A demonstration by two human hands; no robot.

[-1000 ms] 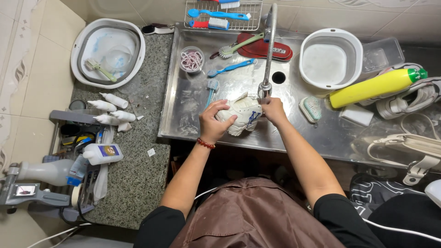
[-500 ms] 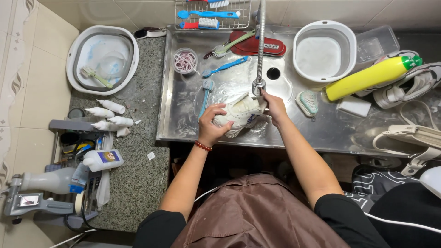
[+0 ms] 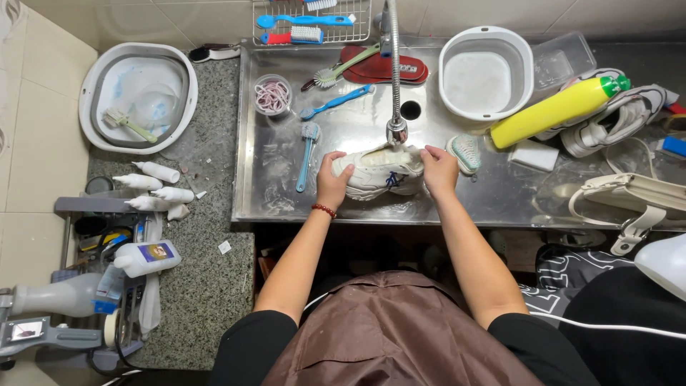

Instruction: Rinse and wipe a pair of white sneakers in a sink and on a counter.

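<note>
A white sneaker (image 3: 379, 171) lies on its side in the steel sink (image 3: 286, 193), directly under the tap spout (image 3: 396, 130). My left hand (image 3: 330, 182) grips its left end, and my right hand (image 3: 439, 169) holds its right end. A red bead bracelet (image 3: 324, 209) is on my left wrist. A blue brush (image 3: 306, 154) lies just left of the sneaker. A teal scrub brush (image 3: 466, 151) rests just right of my right hand.
A white round basin (image 3: 486, 75), a yellow bottle (image 3: 557, 109) and another white sneaker (image 3: 614, 121) sit at the right. A cup of pink bands (image 3: 272, 95), a green brush (image 3: 343, 68) and red insoles (image 3: 386, 68) lie behind. A white tub (image 3: 137, 96) and small white bottles (image 3: 153, 187) stand on the granite counter.
The sneaker has been turned from bunched and upright to lying lengthwise under the tap. My hands have spread apart to its two ends.
</note>
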